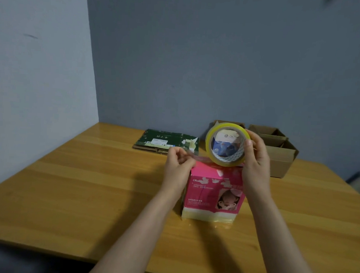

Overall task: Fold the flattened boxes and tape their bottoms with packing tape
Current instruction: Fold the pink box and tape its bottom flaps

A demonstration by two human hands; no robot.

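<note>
Packing tape roll (pixel 227 146), yellowish-clear, centre of frame just above the pink box (pixel 205 191): fingers of the right hand (pixel 256 158) curl round its right rim and hold it on edge, core hole facing the camera, while fingertips of the left hand (pixel 179 163) pinch the free strip (pixel 200 158), which stretches leftward from the roll's lower edge. Pink box stands upright on the wooden table (pixel 69 183), with a yellowish tape band round its base; white lettering begins "Ob", the rest too blurred to read. Both forearms reach up from the lower edge; flattened green box (pixel 166 141) lies left of centre behind the hands, open brown boxes (pixel 277 153) right of centre.
</note>
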